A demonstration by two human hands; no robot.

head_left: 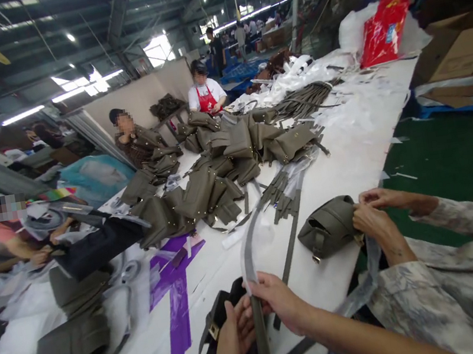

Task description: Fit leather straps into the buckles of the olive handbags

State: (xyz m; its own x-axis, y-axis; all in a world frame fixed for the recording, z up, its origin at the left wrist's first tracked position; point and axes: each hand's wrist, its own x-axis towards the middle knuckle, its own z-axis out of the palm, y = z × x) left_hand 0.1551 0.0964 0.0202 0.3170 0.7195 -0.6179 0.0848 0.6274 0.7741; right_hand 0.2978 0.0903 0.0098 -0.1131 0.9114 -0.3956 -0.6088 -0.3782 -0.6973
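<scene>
A long olive-grey bag strap (261, 340) runs up the front of the table, its upper part inside a clear plastic sleeve (247, 253). My right hand (281, 301) pinches strap and sleeve where the plastic ends. Close by on the left, my left hand (237, 335) has its thumb raised and its fingers stretched toward the strap, partly hidden behind it. Beside and beneath that hand lies a dark bag (213, 327) with a gold-coloured clasp. On the right, a co-worker's hands (377, 217) work at the side of another olive bag (327, 227).
A heap of olive bags (232, 148) covers the table's middle, with short strap pieces (279, 194) before it. Purple tape (179, 323) crosses the white tabletop (342, 166). A red plastic bag (387, 27) stands far right. Other people sit along the left side.
</scene>
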